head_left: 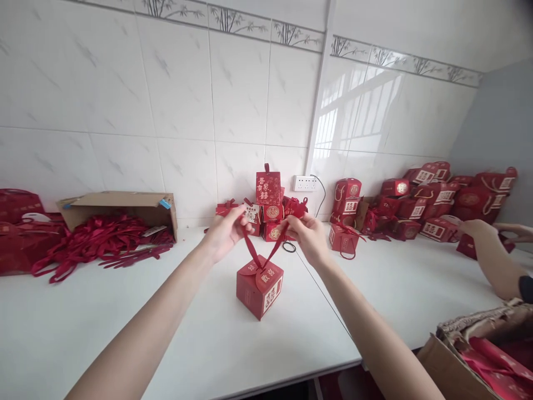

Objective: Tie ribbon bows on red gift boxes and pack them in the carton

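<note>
White table (200, 344), tiled wall. Red box (260, 288) upright near front edge, ribbon (251, 247) through top; left hand (229, 228) and right hand (307, 232) pinch its ends. Behind: stacked red boxes (272, 214).

Saw red on the box (250, 294), pale gold characters on its top, a cream panel with red characters on one side. Noted deeper red on the ribbon (251, 246) above the box, white on the table (300, 333) beneath it, grey-veined white on tiles (183, 78) and dark bamboo on the border (241, 23) behind it.
</note>
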A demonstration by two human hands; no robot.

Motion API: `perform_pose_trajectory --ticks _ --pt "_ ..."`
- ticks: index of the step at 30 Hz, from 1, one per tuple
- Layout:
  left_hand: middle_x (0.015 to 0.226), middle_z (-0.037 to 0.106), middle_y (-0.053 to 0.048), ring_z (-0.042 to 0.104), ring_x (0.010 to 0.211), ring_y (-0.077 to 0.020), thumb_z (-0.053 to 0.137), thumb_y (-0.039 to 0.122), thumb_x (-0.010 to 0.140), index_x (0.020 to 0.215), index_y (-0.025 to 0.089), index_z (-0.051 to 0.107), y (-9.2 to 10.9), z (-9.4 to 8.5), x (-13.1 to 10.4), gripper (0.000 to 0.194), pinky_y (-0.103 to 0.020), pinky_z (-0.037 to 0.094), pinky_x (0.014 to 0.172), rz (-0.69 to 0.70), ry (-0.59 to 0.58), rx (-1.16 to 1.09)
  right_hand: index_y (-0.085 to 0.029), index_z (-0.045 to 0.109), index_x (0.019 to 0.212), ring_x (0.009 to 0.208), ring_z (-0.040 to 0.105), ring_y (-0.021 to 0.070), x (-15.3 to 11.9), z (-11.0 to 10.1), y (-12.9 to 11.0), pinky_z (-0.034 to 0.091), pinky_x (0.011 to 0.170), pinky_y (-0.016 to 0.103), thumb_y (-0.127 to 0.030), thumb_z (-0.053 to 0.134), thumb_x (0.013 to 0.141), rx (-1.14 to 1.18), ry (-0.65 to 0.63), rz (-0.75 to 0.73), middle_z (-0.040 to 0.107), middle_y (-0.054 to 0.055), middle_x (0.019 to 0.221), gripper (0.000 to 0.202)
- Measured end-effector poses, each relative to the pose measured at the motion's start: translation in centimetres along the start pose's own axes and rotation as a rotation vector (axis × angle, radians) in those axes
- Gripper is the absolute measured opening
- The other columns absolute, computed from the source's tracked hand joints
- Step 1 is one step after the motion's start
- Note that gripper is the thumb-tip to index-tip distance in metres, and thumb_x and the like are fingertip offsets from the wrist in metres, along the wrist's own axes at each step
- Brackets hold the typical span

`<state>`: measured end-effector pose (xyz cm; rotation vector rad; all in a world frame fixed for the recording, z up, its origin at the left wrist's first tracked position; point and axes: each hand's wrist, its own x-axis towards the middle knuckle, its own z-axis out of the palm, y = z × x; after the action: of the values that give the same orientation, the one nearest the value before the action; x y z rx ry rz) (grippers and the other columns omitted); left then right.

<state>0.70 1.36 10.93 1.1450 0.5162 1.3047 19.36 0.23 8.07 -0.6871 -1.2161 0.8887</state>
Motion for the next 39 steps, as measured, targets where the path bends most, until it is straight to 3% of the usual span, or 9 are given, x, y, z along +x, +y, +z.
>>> perform_pose_trajectory --ticks 4,10,17,20,22,25,30,35,39 --pt "0.067 0.055 0.001 0.048 0.056 -0.0071 0.069 0.03 0.071 0.075 0.012 0.061 -0.5 3.0 0.4 0.02 -0.022 0.042 0.054 -0.008 -0.148 -0.006 -0.019 0.051 0.062 0.057 0.065 0.0168 0.5 2.3 -1.6 0.056 0.059 0.031 -0.044 0.072 0.064 -0.056 -0.068 0.008 0.066 0.001 0.064 0.033" --pt "0.067 0.055 0.001 0.045 0.055 -0.0063 0.07 0.012 0.063 0.082 0.013 0.066 -0.7 2.9 -0.1 0.019 -0.021 0.036 0.05 0.051 -0.1 -0.012 -0.019 0.054 0.066 0.059 0.065 0.018 -0.1 2.3 -2.9 0.055 0.054 0.03 -0.05 0.072 0.064 -0.098 -0.113 0.01 0.067 0.003 0.067 0.036" --pt "0.065 0.058 -0.001 0.037 0.042 -0.004 0.065 0.018 0.064 0.077 0.015 0.064 0.8 -0.9 -3.2 0.013 -0.018 0.024 0.04 -0.074 -0.092 0.118 -0.019 0.05 0.064 0.035 0.051 0.009 -3.3 -3.1 -4.9 0.038 0.033 0.019 -0.05 0.07 0.068 -0.111 -0.118 0.034 0.059 -0.003 0.051 0.037" --pt "0.072 0.066 -0.007 0.048 0.043 -0.0104 0.063 0.039 0.07 0.086 0.017 0.065 0.6 -3.2 -4.8 0.027 -0.023 0.033 0.041 -0.308 -0.2 0.398 -0.017 0.053 0.061 0.025 0.041 0.0074 -4.9 -5.9 -4.8 0.027 0.025 0.019 -0.064 0.053 0.076 -0.266 -0.133 0.186 0.056 0.0 0.044 0.049" --pt "0.076 0.068 -0.009 0.057 0.055 -0.0165 0.062 0.049 0.07 0.082 0.018 0.066 -0.3 -4.1 -5.7 0.034 -0.026 0.042 0.05 -0.385 -0.268 0.625 -0.015 0.057 0.061 0.028 0.047 0.0091 -6.0 -6.9 -3.9 0.032 0.026 0.019 -0.07 0.048 0.075 -0.382 -0.199 0.339 0.058 0.002 0.047 0.056" --pt "0.076 0.069 -0.005 0.061 0.069 -0.0197 0.065 0.048 0.069 0.07 0.02 0.068 -2.6 -4.3 -6.9 0.028 -0.025 0.045 0.06 -0.29 -0.314 0.878 -0.014 0.062 0.062 0.041 0.056 0.0119 -7.8 -6.9 -1.6 0.041 0.029 0.019 -0.066 0.058 0.07 -0.573 -0.341 0.51 0.063 0.006 0.058 0.053" --pt "0.061 0.062 0.001 0.054 0.051 -0.0157 0.069 0.043 0.066 0.064 0.021 0.063 -5.7 -3.7 -8.6 0.023 -0.023 0.035 0.046 -0.227 -0.373 0.98 -0.015 0.064 0.062 0.049 0.055 0.0117 -11.4 -5.7 1.0 0.043 0.031 0.018 -0.057 0.062 0.072 -0.681 -0.499 0.557 0.061 0.005 0.059 0.043" --pt "0.056 0.054 0.002 0.049 0.051 -0.0144 0.057 0.043 0.078 0.06 0.02 0.055 -5.5 -3.1 -9.2 0.029 -0.023 0.034 0.048 -0.328 -0.543 0.975 -0.016 0.056 0.064 0.055 0.055 0.0119 -12.7 -5.4 0.8 0.049 0.046 0.024 -0.052 0.057 0.077 -0.617 -0.527 0.602 0.06 0.002 0.064 0.038" --pt "0.086 0.063 -0.004 0.057 0.074 -0.018 0.056 0.04 0.078 0.058 0.02 0.057 -4.9 -2.5 -8.4 0.028 -0.026 0.043 0.066 -0.066 -0.458 1.072 -0.018 0.047 0.06 0.053 0.047 0.0095 -11.4 -5.6 0.7 0.037 0.049 0.022 -0.044 0.06 0.076 -0.723 -0.453 0.421 0.051 -0.003 0.056 0.033"
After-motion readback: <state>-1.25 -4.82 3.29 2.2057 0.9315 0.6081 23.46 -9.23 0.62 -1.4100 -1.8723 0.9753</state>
